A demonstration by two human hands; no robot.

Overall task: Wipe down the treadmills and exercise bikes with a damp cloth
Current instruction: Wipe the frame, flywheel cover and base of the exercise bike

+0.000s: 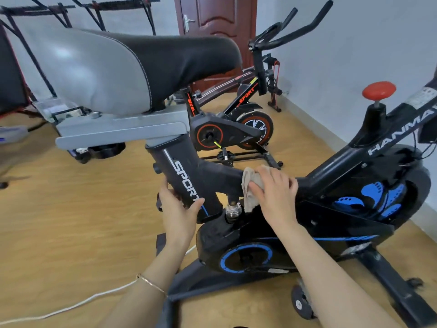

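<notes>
Cloth pressed on bike frame (lettered SPORT, HANMA).

A wood-patterned floor is laid throughout, crossed by a white cable. Pale grey walls are broken at the back by a dark red door with a metal handle. A black rack is set rear left.
</notes>
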